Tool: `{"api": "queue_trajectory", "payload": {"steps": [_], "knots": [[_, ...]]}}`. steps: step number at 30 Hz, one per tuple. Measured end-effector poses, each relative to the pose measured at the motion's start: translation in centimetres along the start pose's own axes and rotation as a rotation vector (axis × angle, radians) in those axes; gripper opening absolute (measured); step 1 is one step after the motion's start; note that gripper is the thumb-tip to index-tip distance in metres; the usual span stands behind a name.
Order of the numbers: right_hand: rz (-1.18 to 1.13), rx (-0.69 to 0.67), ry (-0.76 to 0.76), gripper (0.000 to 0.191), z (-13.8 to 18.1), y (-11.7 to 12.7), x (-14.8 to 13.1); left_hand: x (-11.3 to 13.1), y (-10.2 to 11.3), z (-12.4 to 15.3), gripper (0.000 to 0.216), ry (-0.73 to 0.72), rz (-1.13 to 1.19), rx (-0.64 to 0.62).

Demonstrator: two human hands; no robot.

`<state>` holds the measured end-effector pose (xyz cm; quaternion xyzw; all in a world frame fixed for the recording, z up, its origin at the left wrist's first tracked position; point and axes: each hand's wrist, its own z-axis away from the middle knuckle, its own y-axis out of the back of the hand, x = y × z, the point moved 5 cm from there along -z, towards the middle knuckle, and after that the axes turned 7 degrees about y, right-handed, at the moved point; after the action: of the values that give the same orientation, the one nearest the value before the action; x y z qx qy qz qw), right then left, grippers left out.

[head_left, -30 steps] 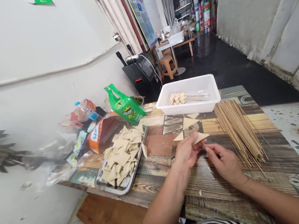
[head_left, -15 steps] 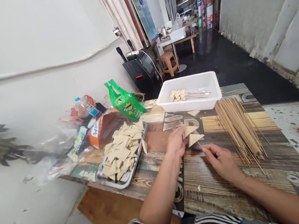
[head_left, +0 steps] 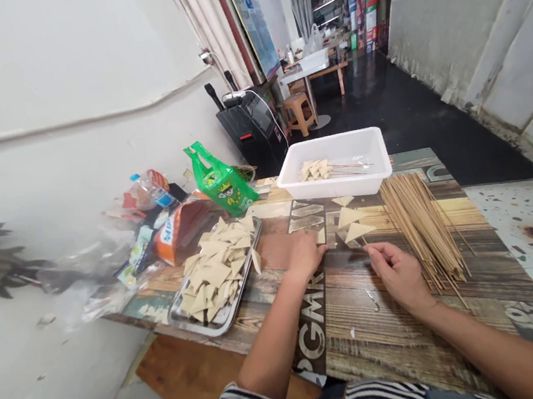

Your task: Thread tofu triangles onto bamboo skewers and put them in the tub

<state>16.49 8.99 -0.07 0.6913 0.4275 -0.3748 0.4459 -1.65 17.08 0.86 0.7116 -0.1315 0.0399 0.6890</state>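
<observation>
My right hand (head_left: 399,273) pinches the lower end of a thin wooden skewer (head_left: 365,240). Two flat, pale triangles that look like tofu sheet (head_left: 358,231) sit on it, one above the other. Just beyond, another triangle (head_left: 343,201) lies on the table. My left hand (head_left: 304,254) is apart from the skewer, low over the table with its fingers curled together. A small pale patch shows by its fingertips; whether this is a tofu piece in its grasp is unclear. A metal tray (head_left: 230,325) heaped with tofu triangles (head_left: 217,268) stands to the left.
A white plastic tub (head_left: 335,186) holding finished-looking skewers (head_left: 315,169) stands at the table's far edge. Loose bamboo skewers (head_left: 423,228) lie in a bundle on the right. Behind the tray are a green bag (head_left: 224,186), an orange packet (head_left: 171,235) and a bottle (head_left: 156,190).
My left hand has drawn back left from the threaded triangles, which now show fully. My right hand has shifted slightly right and still pinches the skewer.
</observation>
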Motion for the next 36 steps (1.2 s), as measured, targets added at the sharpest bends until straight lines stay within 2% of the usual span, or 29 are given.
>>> {"api": "queue_trajectory", "payload": {"steps": [5, 9, 12, 15, 19, 22, 24, 29, 36], "knots": [[-0.005, -0.011, -0.009, 0.033, 0.2, -0.1, 0.4, 1.0, 0.5, -0.9, 0.031, -0.046, -0.138, -0.024], [-0.014, -0.014, 0.002, 0.035, 0.3, -0.3, 0.6, 0.8, 0.8, -1.1, 0.036, 0.028, -0.173, -0.026], [-0.011, -0.02, 0.009, 0.036, 0.3, -0.4, 0.6, 0.3, 0.6, -1.0, 0.029, 0.063, -0.097, -0.002], [0.01, -0.028, 0.01, 0.036, 0.3, -0.3, 0.6, -0.8, 0.4, -1.1, 0.027, 0.141, 0.237, 0.047], [0.045, -0.089, 0.072, 0.032, 0.4, -0.5, 0.0, -3.5, -0.2, -1.8, 0.028, 0.395, 1.01, 0.1], [0.053, -0.198, 0.121, 0.029, 0.8, -1.0, -0.5, -4.2, -1.5, -2.5, 0.021, 0.508, 1.642, -0.011], [0.064, -0.266, 0.135, 0.027, 1.1, -1.4, -0.5, -4.3, -2.1, -2.7, 0.015, 0.549, 1.881, -0.094], [0.082, -0.341, 0.138, 0.025, 1.4, -1.8, -0.2, -4.9, -2.7, -2.8, 0.008, 0.661, 2.069, -0.163], [0.104, -0.37, 0.132, 0.027, 1.4, -1.7, -0.5, -5.1, -3.2, -2.6, 0.01, 0.763, 2.123, -0.227]]}}
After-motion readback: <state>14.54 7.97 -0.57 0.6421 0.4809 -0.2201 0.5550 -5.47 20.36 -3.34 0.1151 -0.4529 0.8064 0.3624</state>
